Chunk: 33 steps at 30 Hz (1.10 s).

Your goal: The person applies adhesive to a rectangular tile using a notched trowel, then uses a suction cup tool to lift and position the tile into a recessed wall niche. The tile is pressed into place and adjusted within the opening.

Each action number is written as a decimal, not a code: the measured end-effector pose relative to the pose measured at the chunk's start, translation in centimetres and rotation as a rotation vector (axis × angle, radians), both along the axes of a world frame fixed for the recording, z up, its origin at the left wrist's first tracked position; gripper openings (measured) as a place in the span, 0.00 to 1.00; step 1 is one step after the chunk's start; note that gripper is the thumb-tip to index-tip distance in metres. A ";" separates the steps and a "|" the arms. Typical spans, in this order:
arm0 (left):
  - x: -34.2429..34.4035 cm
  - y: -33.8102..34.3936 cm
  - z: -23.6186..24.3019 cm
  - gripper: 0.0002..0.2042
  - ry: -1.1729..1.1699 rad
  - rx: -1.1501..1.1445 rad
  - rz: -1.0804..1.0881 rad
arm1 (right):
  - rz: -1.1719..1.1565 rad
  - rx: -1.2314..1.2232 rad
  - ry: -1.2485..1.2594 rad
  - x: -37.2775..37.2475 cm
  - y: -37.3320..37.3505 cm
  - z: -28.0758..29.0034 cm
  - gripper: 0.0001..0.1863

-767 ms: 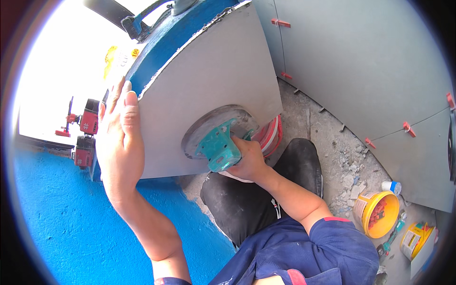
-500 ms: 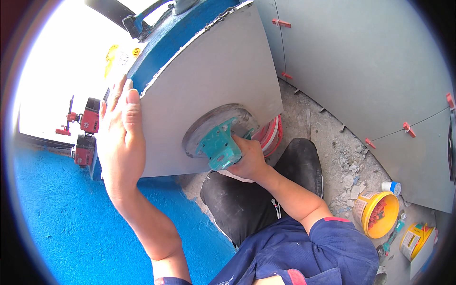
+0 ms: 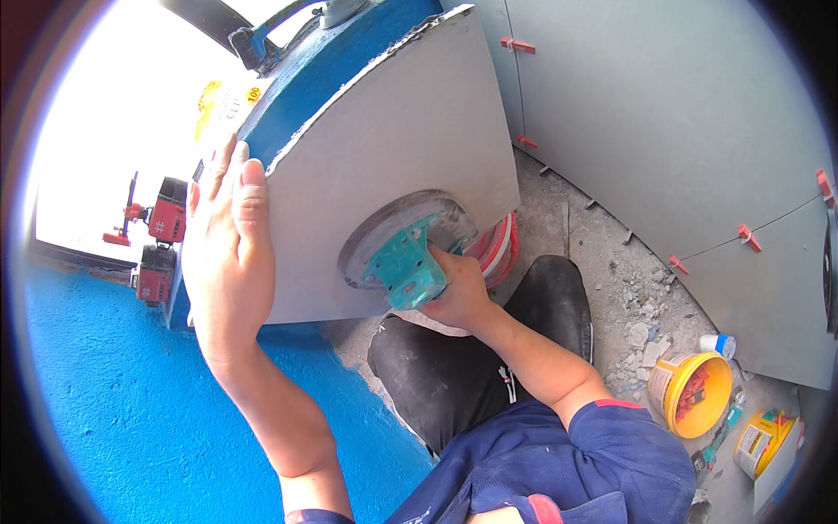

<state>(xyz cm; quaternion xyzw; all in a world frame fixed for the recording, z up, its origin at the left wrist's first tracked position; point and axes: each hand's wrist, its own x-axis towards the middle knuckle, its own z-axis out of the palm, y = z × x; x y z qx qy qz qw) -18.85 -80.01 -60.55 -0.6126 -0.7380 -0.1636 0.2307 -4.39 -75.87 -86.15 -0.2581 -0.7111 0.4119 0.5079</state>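
A large light-grey tile stands tilted in front of a blue-painted ledge, with a rough pale edge along its top. On its lower face sits a teal tile suction lifter with a round grey disc. My right hand is wrapped round the lifter's handle, its fingers partly hidden behind the teal body. My left hand lies flat along the tile's left edge, fingers stretched upward and holding nothing.
Red battery tools stand by the left edge. Grey tiles with red wedges cover the right wall. Rubble, a yellow bucket of red wedges and another yellow bucket lie to the right. Behind my right hand is a red-and-white round thing.
The tile's left edge and my left hand have shifted slightly to the right. The lifter and my right hand have also moved a little rightward, with the same grip.
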 end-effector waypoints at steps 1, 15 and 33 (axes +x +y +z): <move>0.0 0.0 -0.1 0.31 -0.005 0.000 0.002 | -0.002 -0.003 0.001 0.0 0.0 0.1 0.21; 0.5 -0.4 0.2 0.30 0.078 0.008 0.009 | 0.068 0.011 -0.077 0.5 0.0 0.4 0.22; -5.4 -17.4 -9.5 0.25 -0.506 1.004 -0.067 | 0.077 0.226 -0.168 1.4 -1.2 1.0 0.14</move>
